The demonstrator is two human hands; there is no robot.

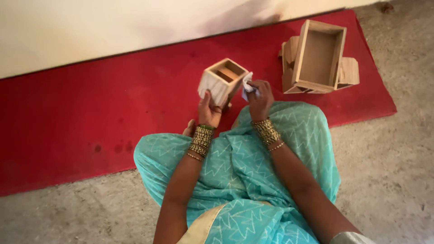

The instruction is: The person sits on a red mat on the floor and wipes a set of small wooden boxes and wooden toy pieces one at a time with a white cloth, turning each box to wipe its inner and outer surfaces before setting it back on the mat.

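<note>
Left hand: the left hand (209,110) holds a small wooden box (222,81) from below, with the thumb up on its pale side and the fingers curled under it.
Right hand: the right hand (259,97) is closed around a small white cloth (247,85), pinched in the fingers.
Small wooden box: it is up in the air over the red mat (90,108), tilted, with its open top facing up. A wooden piece shows inside it.
White cloth: it touches the right edge of the small wooden box.
Bangles: many gold bangles (201,140) sit on both wrists.
Lap: the person sits on the grey floor (389,171) in a blue-green dress (253,171) with zigzag lines.
Big box: 1 bigger open wooden box (318,56) lies on top of other wooden pieces (348,72) at the far right of the mat, well apart from the hands.
Wall: a pale wall (113,27) runs along the far side of the mat.
</note>
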